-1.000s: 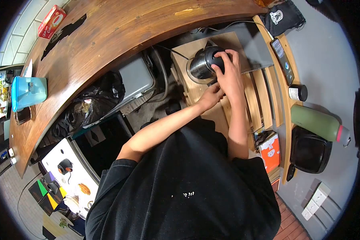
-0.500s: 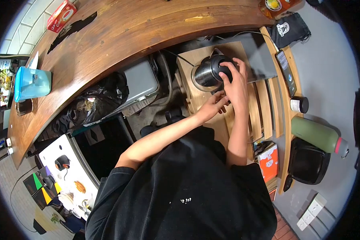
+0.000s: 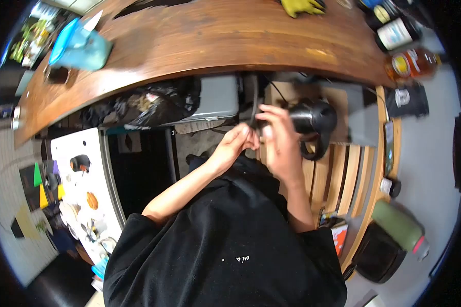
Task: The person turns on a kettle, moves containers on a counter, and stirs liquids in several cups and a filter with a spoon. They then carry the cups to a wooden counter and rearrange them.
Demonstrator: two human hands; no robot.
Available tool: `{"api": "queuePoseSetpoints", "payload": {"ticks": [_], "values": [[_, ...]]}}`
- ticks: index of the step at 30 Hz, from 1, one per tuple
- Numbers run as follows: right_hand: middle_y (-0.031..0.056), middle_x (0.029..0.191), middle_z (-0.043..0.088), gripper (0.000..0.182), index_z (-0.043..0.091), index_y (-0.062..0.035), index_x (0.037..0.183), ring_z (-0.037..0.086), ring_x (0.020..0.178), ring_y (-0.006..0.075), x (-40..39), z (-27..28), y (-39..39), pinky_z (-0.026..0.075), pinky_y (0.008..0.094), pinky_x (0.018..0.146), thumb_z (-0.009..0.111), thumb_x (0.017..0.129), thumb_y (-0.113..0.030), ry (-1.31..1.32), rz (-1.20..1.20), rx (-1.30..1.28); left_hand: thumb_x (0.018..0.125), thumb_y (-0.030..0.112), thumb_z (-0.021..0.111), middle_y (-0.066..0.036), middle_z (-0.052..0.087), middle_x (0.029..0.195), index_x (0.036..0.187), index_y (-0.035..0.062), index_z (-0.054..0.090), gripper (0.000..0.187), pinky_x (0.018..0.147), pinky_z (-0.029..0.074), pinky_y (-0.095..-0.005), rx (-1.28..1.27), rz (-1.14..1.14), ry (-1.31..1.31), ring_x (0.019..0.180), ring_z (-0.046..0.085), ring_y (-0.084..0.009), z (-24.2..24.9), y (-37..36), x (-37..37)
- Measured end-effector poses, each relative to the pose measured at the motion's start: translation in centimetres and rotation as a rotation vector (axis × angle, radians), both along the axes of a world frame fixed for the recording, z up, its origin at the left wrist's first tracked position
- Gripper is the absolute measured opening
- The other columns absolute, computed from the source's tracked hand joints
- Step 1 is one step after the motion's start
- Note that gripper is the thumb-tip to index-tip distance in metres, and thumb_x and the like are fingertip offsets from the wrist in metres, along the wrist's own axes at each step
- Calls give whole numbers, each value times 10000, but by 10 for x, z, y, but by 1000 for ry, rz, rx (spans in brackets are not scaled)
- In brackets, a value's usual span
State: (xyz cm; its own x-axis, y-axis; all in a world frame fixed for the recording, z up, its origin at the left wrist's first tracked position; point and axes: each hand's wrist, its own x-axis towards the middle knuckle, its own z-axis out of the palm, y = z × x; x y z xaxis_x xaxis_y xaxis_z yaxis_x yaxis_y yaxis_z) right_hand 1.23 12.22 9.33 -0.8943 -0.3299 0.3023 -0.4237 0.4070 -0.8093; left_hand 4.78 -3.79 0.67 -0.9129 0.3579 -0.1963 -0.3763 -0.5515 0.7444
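Observation:
My left hand [image 3: 232, 149] is in front of my body with its thumb and fingers pressed together. What it holds, if anything, I cannot make out. Close to its right, my right hand [image 3: 281, 148] is raised and somewhat blurred, its fingers apart and slightly curled. A dark metal and black electric kettle [image 3: 306, 118] stands just beyond my right hand, its black handle toward me. Under the kettle is a light wooden board [image 3: 338, 97]. Behind my fingers runs a dark hose or thick cord [image 3: 255, 97].
A curved wooden counter [image 3: 210, 43] spans the far side, bearing a blue-lidded container [image 3: 82, 48] and yellow gloves [image 3: 301, 7]. Below it are a grey box [image 3: 217, 97] and a black plastic bag [image 3: 174, 105]. At right are wooden slats [image 3: 335, 174] and a green bottle [image 3: 398, 225].
My right hand has left the kettle's lid and moved left. My left hand has also shifted left and its fingers have closed. The camera view has turned, so the kettle appears farther right.

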Motion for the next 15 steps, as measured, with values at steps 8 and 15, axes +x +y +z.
{"api": "queuePoseSetpoints", "payload": {"ticks": [8,15], "values": [[130,1561,395,616,484,-186,1474,343,1449,340,26,-41,-155,210,545,1183,549,948,-501,214,622,207,1053,601,218,-135,316,1607,1578,81,226,739,1197,300,-411,404,466,-97,1457,356,-266,47,-102,65],[180,1376,474,564,528,-63,1350,484,1306,374,61,-34,-257,395,441,1096,746,839,-163,-114,801,65,1080,512,318,-103,667,1133,1119,17,634,588,979,459,-332,-126,684,-40,1073,611,-164,39,-218,184]]}}
